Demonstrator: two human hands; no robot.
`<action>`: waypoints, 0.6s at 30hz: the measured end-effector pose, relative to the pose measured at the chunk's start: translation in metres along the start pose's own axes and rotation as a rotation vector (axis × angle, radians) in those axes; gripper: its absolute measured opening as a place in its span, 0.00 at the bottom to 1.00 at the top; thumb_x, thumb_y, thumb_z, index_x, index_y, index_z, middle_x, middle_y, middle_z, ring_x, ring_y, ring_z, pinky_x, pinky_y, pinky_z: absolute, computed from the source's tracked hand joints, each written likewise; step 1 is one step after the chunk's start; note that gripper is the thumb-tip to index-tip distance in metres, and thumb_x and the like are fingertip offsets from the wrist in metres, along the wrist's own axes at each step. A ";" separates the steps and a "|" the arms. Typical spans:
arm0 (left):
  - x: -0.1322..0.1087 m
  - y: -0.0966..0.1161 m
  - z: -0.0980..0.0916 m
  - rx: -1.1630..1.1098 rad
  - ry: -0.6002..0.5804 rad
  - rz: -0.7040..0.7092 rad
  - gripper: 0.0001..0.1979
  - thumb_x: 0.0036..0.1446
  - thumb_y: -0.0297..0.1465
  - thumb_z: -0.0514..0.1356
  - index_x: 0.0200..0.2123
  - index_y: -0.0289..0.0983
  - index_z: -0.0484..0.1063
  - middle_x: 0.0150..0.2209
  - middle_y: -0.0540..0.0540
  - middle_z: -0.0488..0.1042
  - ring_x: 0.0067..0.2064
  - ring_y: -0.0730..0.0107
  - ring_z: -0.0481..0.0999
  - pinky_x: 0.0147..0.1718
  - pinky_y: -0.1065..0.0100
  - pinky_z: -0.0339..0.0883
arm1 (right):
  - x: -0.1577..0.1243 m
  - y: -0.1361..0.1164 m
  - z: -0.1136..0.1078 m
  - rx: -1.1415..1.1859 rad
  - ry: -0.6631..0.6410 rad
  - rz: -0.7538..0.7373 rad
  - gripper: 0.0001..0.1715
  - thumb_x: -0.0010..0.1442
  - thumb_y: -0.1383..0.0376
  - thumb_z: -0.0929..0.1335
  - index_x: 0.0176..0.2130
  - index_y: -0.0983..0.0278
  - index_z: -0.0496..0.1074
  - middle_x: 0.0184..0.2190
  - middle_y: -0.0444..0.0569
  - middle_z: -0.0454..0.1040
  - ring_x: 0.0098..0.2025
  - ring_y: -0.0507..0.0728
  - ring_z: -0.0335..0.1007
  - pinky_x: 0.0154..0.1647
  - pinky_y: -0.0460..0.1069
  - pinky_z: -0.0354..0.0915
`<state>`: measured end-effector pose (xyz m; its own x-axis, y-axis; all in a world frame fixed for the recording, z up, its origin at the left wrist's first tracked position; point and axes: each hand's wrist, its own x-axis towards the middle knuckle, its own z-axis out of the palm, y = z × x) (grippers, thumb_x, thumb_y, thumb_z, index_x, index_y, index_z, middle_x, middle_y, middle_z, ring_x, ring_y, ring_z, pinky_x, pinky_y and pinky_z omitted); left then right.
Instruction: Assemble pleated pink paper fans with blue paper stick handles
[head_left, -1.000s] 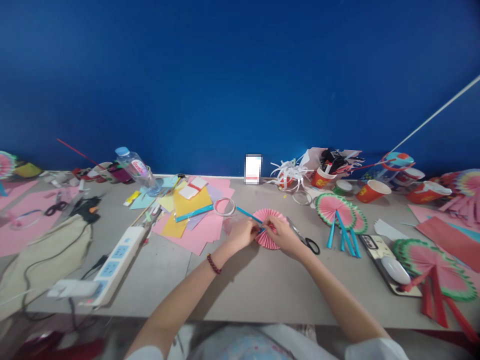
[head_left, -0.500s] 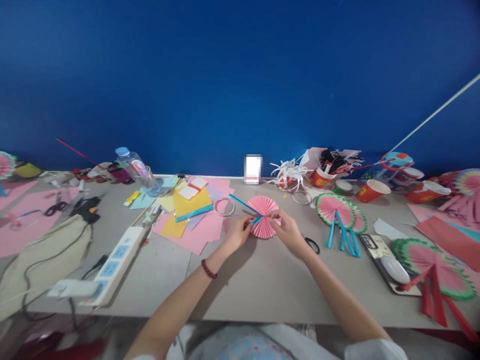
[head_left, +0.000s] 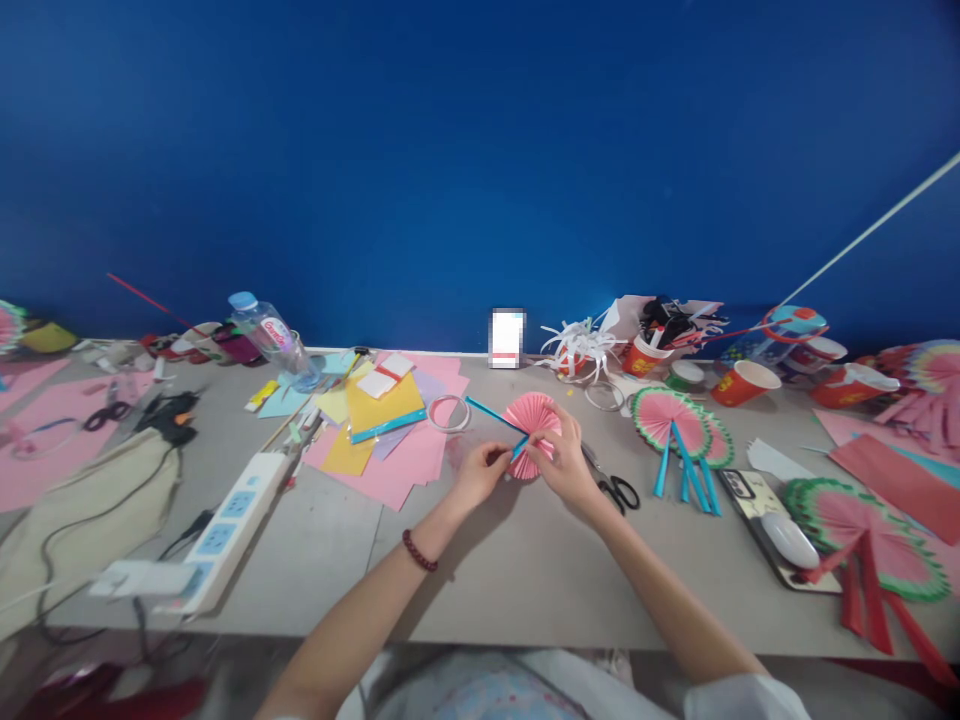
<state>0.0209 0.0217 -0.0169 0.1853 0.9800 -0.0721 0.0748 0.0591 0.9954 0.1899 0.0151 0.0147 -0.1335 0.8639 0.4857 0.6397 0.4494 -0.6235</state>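
A pleated pink paper fan (head_left: 531, 408), folded out into a round, is held above the table in front of me. Across its middle runs a narrow blue paper strip (head_left: 487, 410), one end sticking out to the upper left. My left hand (head_left: 478, 476) pinches the lower end of this strip between thumb and fingers. On the fan's right side, my right hand (head_left: 567, 462) is closed, its thumb and fingertips gripping the fan near the centre and covering part of it. Black-handled scissors (head_left: 619, 493) lie just right of that hand.
Coloured paper sheets (head_left: 420, 470) and a tape roll (head_left: 448, 413) lie to the left, with a power strip (head_left: 232, 535) and a bottle (head_left: 274, 340) beyond. Finished fans (head_left: 671, 420), a phone with a mouse (head_left: 789, 540) and paper cups (head_left: 746, 382) are on the right.
My right hand has shifted up and inward over the fan, fingers now behind its edge. The fan looks narrower and turned. More of the scissors shows.
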 end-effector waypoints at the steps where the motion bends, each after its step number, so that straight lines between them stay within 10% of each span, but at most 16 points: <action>1: -0.001 0.000 0.000 -0.009 0.011 0.011 0.12 0.51 0.36 0.61 0.32 0.33 0.75 0.25 0.47 0.76 0.25 0.71 0.73 0.27 0.70 0.66 | 0.000 -0.001 0.000 -0.007 0.002 -0.003 0.07 0.58 0.63 0.65 0.30 0.61 0.71 0.60 0.54 0.57 0.63 0.66 0.49 0.60 0.65 0.49; 18: -0.011 0.013 0.003 0.191 0.127 0.239 0.11 0.55 0.33 0.58 0.34 0.35 0.78 0.32 0.44 0.78 0.33 0.68 0.75 0.30 0.70 0.65 | -0.004 -0.012 -0.005 -0.064 0.033 0.005 0.08 0.59 0.62 0.66 0.31 0.60 0.74 0.60 0.54 0.57 0.64 0.68 0.47 0.61 0.67 0.46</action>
<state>0.0230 0.0114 -0.0034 0.0974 0.9784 0.1825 0.2281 -0.2004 0.9528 0.1861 0.0049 0.0231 -0.1062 0.8577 0.5031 0.6874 0.4289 -0.5861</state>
